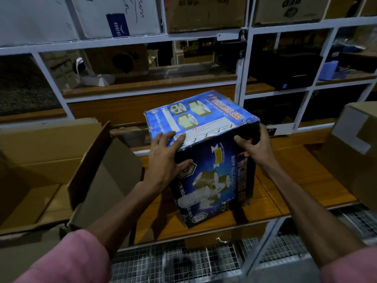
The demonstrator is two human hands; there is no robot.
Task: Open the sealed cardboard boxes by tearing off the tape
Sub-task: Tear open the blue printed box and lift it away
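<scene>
Fingers (175,137) of both hands clasp the closed blue box (204,127) beside an opened brown carton (51,152).

The blue printed box (204,127) is showing "WONDER 555" in red on its top face, with "BOPP SELF ADHESIVE TAPE" beneath and "FOR INDUSTRIAL USE ONLY" along one edge. Its dark front face is repeating "WONDER". A shelved brown carton (289,9) is displaying "RED" upside down.
</scene>
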